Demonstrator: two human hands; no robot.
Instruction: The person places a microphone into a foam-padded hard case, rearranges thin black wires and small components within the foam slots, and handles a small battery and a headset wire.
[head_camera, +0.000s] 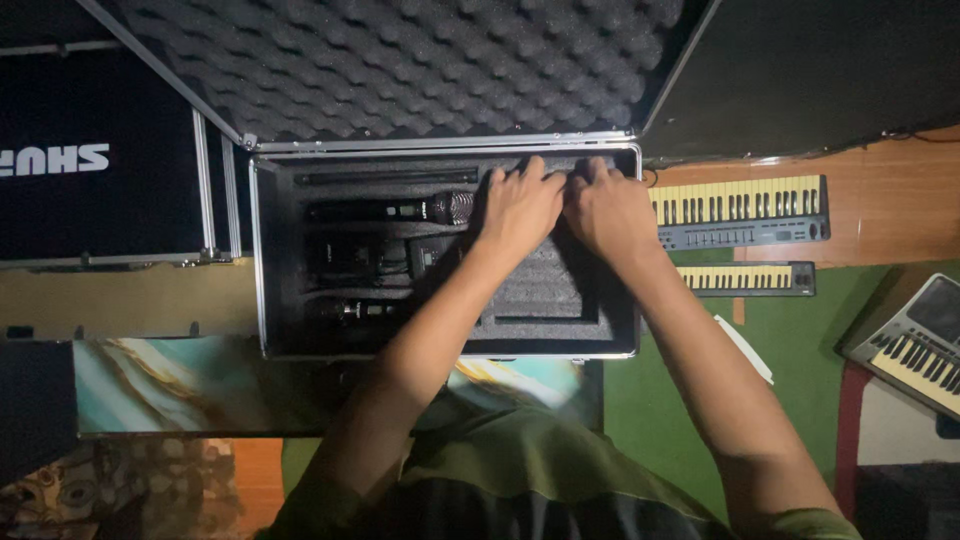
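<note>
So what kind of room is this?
Probably a music room or small studio. Two keyboards lie on the floor, a third sits at the right, and both hands reach into a foam-lined case holding a microphone.

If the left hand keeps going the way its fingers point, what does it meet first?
Probably the back wall of the open silver-framed case: the left hand points up-frame, fingertips already at the black foam insert's far edge. Depth is unclear.

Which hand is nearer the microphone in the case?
Left. The left hand rests on the foam just right of the microphone head; the right hand sits farther right, beyond the left.
</note>
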